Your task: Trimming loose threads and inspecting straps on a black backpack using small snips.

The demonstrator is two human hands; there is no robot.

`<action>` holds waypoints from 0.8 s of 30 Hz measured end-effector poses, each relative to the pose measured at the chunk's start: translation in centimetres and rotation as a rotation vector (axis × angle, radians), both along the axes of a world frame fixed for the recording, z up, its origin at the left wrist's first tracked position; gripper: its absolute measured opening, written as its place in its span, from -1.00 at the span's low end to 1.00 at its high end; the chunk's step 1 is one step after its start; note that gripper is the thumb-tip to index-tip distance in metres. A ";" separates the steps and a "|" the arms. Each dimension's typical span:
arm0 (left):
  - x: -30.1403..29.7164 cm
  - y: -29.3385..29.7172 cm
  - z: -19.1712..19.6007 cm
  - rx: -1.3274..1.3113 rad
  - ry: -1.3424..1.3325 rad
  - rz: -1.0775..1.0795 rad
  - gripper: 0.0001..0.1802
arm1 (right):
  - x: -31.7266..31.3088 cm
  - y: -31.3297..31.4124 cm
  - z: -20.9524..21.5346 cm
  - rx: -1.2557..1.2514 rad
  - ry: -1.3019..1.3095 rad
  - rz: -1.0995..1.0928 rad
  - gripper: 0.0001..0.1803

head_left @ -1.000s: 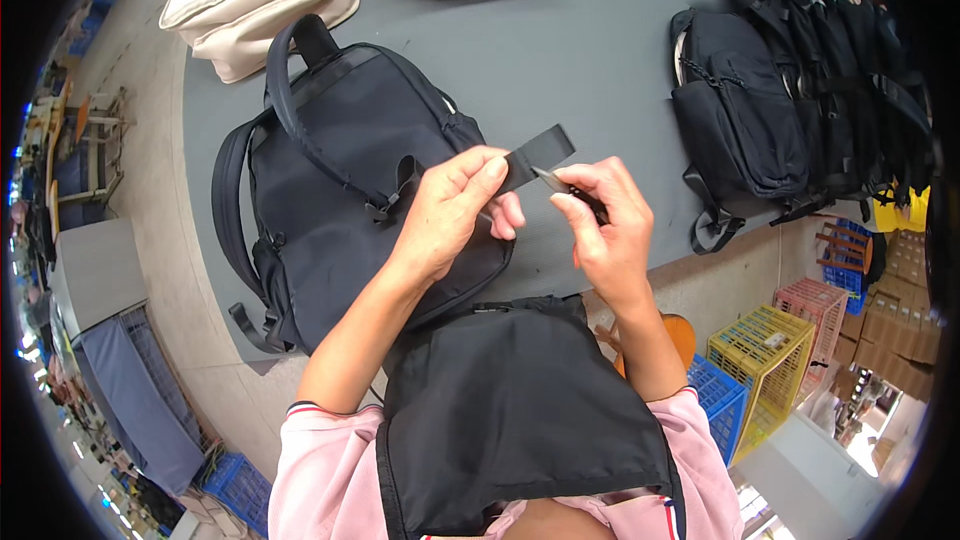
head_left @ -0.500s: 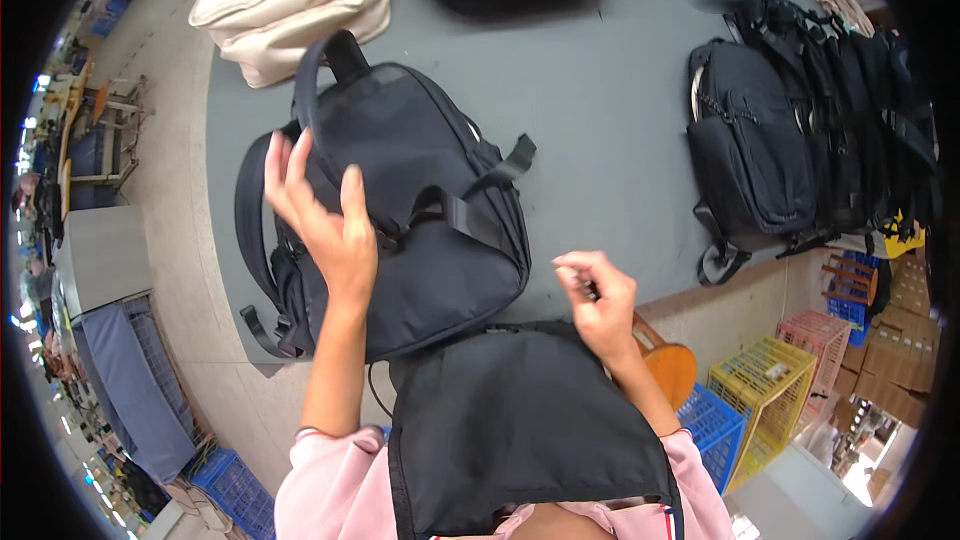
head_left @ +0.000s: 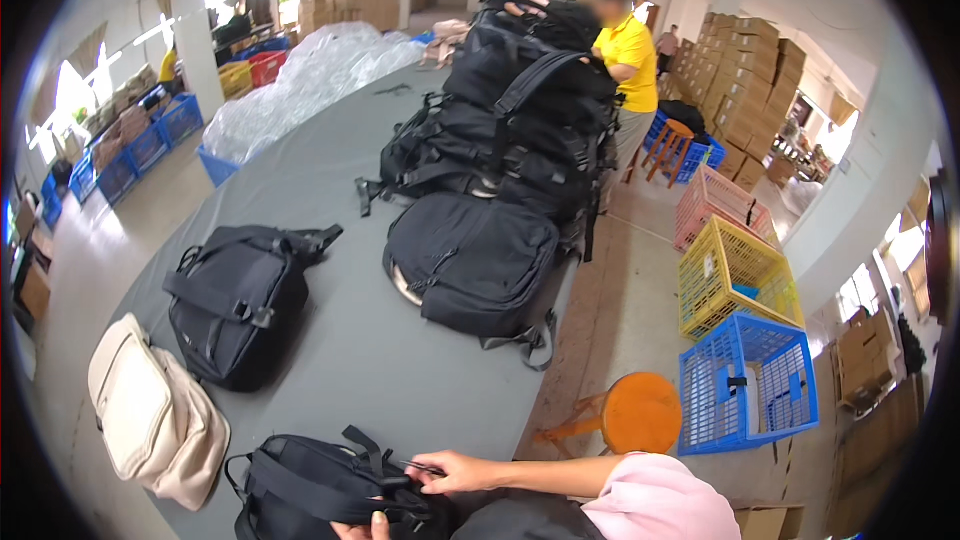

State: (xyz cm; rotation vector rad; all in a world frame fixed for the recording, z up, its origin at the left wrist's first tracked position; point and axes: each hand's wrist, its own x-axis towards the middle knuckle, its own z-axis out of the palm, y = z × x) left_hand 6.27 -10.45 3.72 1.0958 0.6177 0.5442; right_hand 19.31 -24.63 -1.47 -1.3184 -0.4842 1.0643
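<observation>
A black backpack (head_left: 305, 485) lies on the grey table at the lower edge, its straps loose on top. At its near side my left hand (head_left: 362, 530) shows only a thumb and part of the fingers, closed on the backpack's fabric or strap. My right hand (head_left: 450, 472) is closed around a small dark pointed tool (head_left: 424, 467), like thread snips, its tip beside a strap end (head_left: 370, 448) of the backpack. A black flap (head_left: 525, 520) shows below my right forearm.
On the grey table (head_left: 350, 340) lie a cream backpack (head_left: 150, 410), another black backpack (head_left: 240, 305) and a pile of black backpacks (head_left: 500, 140). To the right stand an orange stool (head_left: 640, 415), a blue crate (head_left: 745, 380) and a yellow crate (head_left: 740, 275). A person in yellow (head_left: 630, 60) stands beyond the pile.
My view has swung up and to the right, toward the room. My left hand, raised and spread before, now holds the backpack. My right hand has come to its strap end with the tool.
</observation>
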 end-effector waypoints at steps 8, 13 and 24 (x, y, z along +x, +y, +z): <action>5.6 -1.8 1.1 0.142 -0.195 -0.262 -0.63 | 4.9 -2.8 4.1 0.228 0.110 -0.532 -0.80; 3.2 -5.6 -1.2 -0.097 0.037 -0.689 -0.62 | 8.7 2.7 3.3 0.133 -0.244 -0.332 -0.72; 2.0 -1.0 -1.2 0.347 0.335 -1.155 -0.70 | 8.6 13.9 -2.9 -0.377 -0.355 -0.035 -0.43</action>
